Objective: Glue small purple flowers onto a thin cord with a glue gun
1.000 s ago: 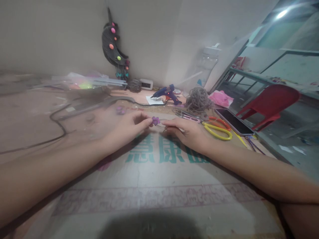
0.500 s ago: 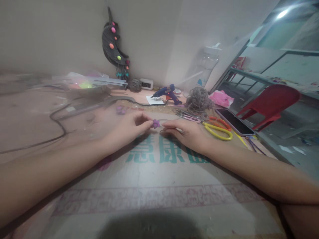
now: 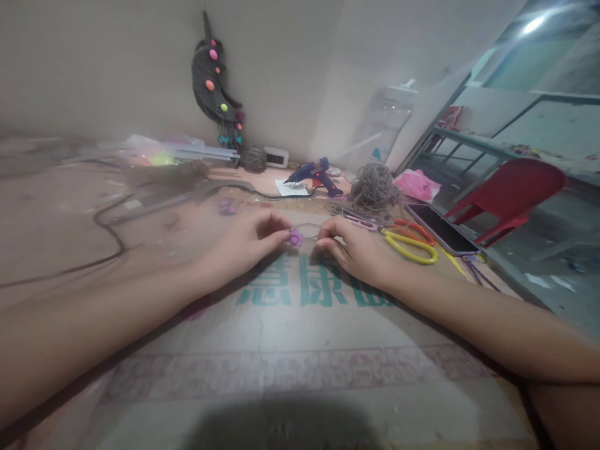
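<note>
My left hand (image 3: pixel 262 237) pinches a small purple flower (image 3: pixel 295 237) between thumb and fingertip. A thin greyish cord (image 3: pixel 307 225) curves from beside the flower toward my right hand (image 3: pixel 344 244). The right thumb and fingers are pinched together where that cord reaches them; its end is hidden by the fingers. Both hands are held above the printed board, a short gap apart. Another small purple piece (image 3: pixel 227 206) lies beyond my left hand, blurred.
Scissors with yellow and orange handles (image 3: pixel 412 250) and a phone (image 3: pixel 443 228) lie right of my right hand. Behind are a blue glue gun (image 3: pixel 309 175), a tangle of grey yarn (image 3: pixel 374 186), a small clock (image 3: pixel 275 157) and a bottle (image 3: pixel 391 122). A black cable (image 3: pixel 110 231) runs at left.
My right hand has drawn slightly to the right, widening the gap to the flower. The flower has turned and shows more of its petals. My left hand has shifted slightly right.
</note>
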Tool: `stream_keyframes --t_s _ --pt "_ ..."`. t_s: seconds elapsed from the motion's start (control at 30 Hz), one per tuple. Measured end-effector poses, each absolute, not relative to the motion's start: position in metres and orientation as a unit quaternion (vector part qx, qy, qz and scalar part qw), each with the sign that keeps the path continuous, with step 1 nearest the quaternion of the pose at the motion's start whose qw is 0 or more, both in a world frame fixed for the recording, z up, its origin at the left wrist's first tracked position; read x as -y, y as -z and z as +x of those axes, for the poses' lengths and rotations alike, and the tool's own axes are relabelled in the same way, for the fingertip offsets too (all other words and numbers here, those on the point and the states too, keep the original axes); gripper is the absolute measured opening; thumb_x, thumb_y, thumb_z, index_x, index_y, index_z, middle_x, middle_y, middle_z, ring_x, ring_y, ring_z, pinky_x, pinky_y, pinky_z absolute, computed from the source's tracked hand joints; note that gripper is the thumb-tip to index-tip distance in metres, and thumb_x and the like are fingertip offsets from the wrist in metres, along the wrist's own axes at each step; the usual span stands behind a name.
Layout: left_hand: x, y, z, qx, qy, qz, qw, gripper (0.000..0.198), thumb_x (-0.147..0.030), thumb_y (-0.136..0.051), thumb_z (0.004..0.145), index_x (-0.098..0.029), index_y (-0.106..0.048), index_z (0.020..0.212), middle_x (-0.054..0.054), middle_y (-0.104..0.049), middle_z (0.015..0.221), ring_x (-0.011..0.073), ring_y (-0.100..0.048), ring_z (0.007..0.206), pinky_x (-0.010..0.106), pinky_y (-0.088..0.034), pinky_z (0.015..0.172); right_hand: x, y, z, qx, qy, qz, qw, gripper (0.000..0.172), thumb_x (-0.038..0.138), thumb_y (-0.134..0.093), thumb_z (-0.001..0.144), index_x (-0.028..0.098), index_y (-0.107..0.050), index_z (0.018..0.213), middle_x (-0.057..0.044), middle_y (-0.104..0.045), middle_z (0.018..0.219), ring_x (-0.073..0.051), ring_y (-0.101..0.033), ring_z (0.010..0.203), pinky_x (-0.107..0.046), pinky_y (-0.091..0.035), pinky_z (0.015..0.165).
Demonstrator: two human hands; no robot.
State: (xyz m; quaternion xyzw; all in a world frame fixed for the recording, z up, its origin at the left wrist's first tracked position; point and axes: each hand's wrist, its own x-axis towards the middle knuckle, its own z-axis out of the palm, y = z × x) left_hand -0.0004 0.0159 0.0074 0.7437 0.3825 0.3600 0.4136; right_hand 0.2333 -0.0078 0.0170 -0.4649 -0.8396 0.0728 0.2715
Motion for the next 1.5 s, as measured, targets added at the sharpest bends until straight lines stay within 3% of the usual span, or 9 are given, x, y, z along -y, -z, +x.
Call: stream_keyframes --t_s 0.33,0.6,0.77,0.9,1.03,1.27,1.5 --pt "-0.013 -0.006 0.0 -0.381 -0.322 0.801 0.33 0.02 -0.038 -0.059 0.091 -0.02 -0.07 0.093 0.003 -0.075 0.089 0.019 -0.067 0.081 0.032 -0.052 0.076 0.008 -0.018 0.234 0.864 -0.062 -0.429 0.255 0.013 0.027 -0.055 0.097 0.021 -0.06 0.086 -0.002 -0.068 0.081 -0.016 -0.061 0.07 -0.026 -0.044 0.066" --pt "-0.015 -0.002 -0.003 -0.353 -0.279 0.846 0.287 0.024 -0.025 -0.048 0.092 -0.022 -0.072 0.092 0.002 -0.076 0.096 0.0206 -0.068 0.091 0.034 -0.052 0.088 0.01 -0.014 0.236 0.874 -0.02 -0.38 0.303 0.013 0.025 -0.055 0.098 0.021 -0.067 0.096 -0.004 -0.074 0.09 -0.016 -0.067 0.078 -0.028 -0.052 0.073" --pt "-0.015 -0.005 -0.002 -0.36 -0.255 0.852 0.283 0.026 -0.021 -0.047 0.088 -0.022 -0.072 0.091 0.003 -0.075 0.096 0.0208 -0.068 0.092 0.033 -0.051 0.088 0.012 -0.017 0.235 0.89 -0.008 -0.359 0.283 0.019 0.024 -0.054 0.099 0.021 -0.073 0.098 -0.003 -0.077 0.09 -0.015 -0.071 0.08 -0.025 -0.053 0.075" --pt "-0.015 -0.005 -0.002 -0.353 -0.244 0.855 0.292 0.025 -0.03 -0.049 0.093 -0.023 -0.073 0.093 0.003 -0.073 0.097 0.0211 -0.067 0.091 0.033 -0.05 0.083 0.01 -0.016 0.236 0.891 -0.004 -0.346 0.295 0.022 0.023 -0.053 0.1 0.022 -0.075 0.095 -0.002 -0.078 0.088 -0.015 -0.071 0.079 -0.026 -0.054 0.074" --pt "-0.015 -0.003 -0.002 -0.343 -0.266 0.86 0.268 0.034 -0.045 -0.048 0.098 -0.023 -0.073 0.093 0.005 -0.069 0.11 0.0225 -0.065 0.102 0.035 -0.049 0.091 0.01 -0.014 0.236 0.893 -0.002 -0.336 0.3 0.02 0.022 -0.054 0.099 0.022 -0.074 0.095 -0.003 -0.078 0.089 -0.015 -0.072 0.08 -0.027 -0.055 0.075" --pt "-0.015 -0.001 -0.004 -0.293 -0.29 0.88 0.235 0.036 -0.038 -0.041 0.103 -0.024 -0.074 0.104 0.006 -0.066 0.125 0.0231 -0.058 0.12 0.04 -0.042 0.108 0.009 -0.01 0.234 0.909 0.04 -0.282 0.304 0.021 0.023 -0.052 0.101 0.021 -0.072 0.102 -0.004 -0.079 0.091 -0.016 -0.073 0.084 -0.029 -0.056 0.076" --pt "-0.014 0.001 -0.004 -0.242 -0.27 0.909 0.204 0.026 -0.038 -0.052 0.1 -0.024 -0.075 0.1 0.006 -0.066 0.125 0.0226 -0.058 0.121 0.039 -0.041 0.108 0.007 -0.005 0.232 0.911 0.09 -0.24 0.323 0.018 0.023 -0.051 0.102 0.021 -0.069 0.1 -0.003 -0.078 0.087 -0.014 -0.071 0.079 -0.027 -0.054 0.073"
